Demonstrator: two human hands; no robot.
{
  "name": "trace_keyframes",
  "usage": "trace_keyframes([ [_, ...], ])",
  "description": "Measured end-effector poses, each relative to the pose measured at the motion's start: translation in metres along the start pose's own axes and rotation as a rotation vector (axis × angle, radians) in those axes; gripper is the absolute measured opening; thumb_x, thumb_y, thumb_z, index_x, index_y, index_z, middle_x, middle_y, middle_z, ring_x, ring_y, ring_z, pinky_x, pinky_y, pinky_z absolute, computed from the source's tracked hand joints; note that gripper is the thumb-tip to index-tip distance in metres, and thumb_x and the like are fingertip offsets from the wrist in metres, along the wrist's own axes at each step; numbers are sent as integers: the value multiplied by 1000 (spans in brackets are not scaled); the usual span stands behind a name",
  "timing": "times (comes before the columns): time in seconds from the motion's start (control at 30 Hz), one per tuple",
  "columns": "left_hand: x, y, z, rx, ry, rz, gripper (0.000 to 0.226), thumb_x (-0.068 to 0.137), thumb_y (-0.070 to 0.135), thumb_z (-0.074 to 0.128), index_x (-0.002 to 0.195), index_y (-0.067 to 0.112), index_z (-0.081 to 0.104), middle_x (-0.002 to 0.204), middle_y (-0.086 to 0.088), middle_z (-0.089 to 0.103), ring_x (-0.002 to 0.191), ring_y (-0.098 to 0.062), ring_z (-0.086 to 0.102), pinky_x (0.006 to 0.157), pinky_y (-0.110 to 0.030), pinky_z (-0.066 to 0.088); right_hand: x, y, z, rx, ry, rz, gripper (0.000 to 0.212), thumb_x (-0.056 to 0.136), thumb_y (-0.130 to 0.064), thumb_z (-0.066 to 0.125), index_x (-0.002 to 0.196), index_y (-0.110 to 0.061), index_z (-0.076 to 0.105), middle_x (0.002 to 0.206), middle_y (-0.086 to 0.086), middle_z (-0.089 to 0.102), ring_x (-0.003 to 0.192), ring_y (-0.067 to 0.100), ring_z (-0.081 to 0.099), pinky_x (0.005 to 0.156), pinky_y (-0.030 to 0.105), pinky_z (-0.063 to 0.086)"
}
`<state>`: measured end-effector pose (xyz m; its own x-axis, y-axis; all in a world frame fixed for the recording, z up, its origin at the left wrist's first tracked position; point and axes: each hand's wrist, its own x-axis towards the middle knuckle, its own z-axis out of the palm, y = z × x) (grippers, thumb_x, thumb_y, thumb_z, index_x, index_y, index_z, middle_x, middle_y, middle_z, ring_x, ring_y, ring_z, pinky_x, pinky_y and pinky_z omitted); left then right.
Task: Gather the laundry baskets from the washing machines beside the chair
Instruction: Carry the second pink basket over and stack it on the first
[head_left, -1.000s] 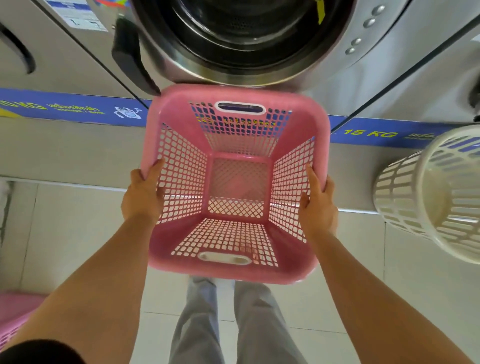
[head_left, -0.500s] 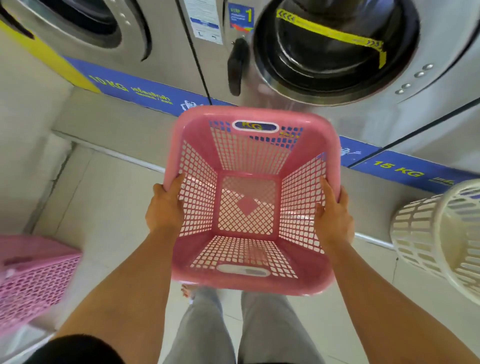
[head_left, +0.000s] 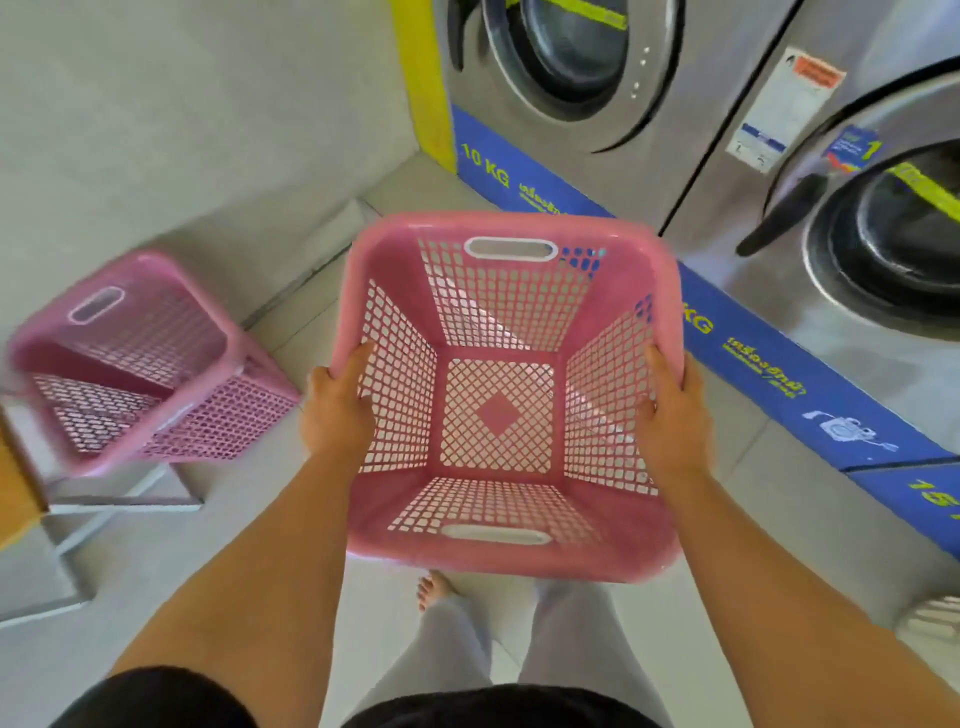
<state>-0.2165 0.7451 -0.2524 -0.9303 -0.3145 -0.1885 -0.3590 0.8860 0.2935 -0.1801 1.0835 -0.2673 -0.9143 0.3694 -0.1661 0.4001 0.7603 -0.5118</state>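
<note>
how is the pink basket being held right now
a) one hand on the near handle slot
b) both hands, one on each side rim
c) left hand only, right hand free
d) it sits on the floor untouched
b: the left hand and the right hand each grip a side rim of the empty pink basket, held up off the floor.

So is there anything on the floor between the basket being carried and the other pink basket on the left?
Nothing visible. The carried basket is held in the left hand and right hand; bare floor lies toward the second pink basket.
</note>
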Motion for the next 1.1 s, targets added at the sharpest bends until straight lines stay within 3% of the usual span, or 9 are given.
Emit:
trace_keyframes([
  [0.2,-1,-114,-64,-114,208,-161,66,87,9,58,135,49,39,109,-13,45,73,-32,57,59,-43,56,-20,-121,51,63,32,-247,68,88,-6,52,145,-39,34,155,1,25,99,41,61,81,49,52],
  [0.33,0,-176,-110,-183,367,-243,65,86,7,57,136,46,42,114,-14,46,79,-31,54,59,-41,51,-33,-201,82,117,84,-397,65,89,-7,52,143,-39,36,153,2,28,99,38,61,75,44,52],
  [0.43,4,-213,-141,-200,490,-336,63,85,8,55,134,45,45,121,-13,46,93,-37,58,63,-44,52,-39,-261,98,181,107,-487,62,90,-7,52,142,-38,40,155,3,28,112,33,56,79,41,50],
  [0.5,8,-237,-157,-222,568,-376,63,85,10,55,134,48,44,120,-13,47,91,-39,59,62,-46,53,-40,-299,109,209,118,-558,61,90,-7,52,142,-37,41,156,5,27,120,30,52,82,43,51],
  [0.6,16,-270,-176,-229,681,-452,64,84,12,52,135,50,43,113,-14,48,81,-40,57,58,-42,46,-40,-354,128,256,133,-673,59,90,-6,51,142,-32,44,155,9,28,120,23,47,80,40,51],
  [0.73,35,-312,-196,-250,787,-561,63,84,15,53,135,51,42,114,-11,47,88,-36,56,61,-38,42,-39,-421,160,295,106,-795,54,94,-9,49,144,-31,41,156,8,27,123,16,45,78,29,48],
  [0.87,64,-351,-210,-254,815,-662,64,83,15,52,134,52,41,115,-11,47,87,-36,56,61,-38,42,-26,-485,202,309,28,-874,53,96,-11,47,144,-32,40,156,7,27,123,16,47,76,24,45],
  [0.97,90,-376,-220,-244,790,-725,64,85,14,53,135,53,40,115,-11,46,89,-36,56,62,-37,42,-12,-528,234,296,-65,-909,57,95,-8,47,145,-33,38,157,6,24,122,22,53,76,31,53],
  [1.1,126,-405,-227,-254,715,-795,61,89,16,51,135,53,38,116,-10,44,90,-35,56,62,-36,42,7,-573,274,253,-164,-920,61,95,-7,47,144,-40,34,159,2,20,107,23,62,71,30,52],
])
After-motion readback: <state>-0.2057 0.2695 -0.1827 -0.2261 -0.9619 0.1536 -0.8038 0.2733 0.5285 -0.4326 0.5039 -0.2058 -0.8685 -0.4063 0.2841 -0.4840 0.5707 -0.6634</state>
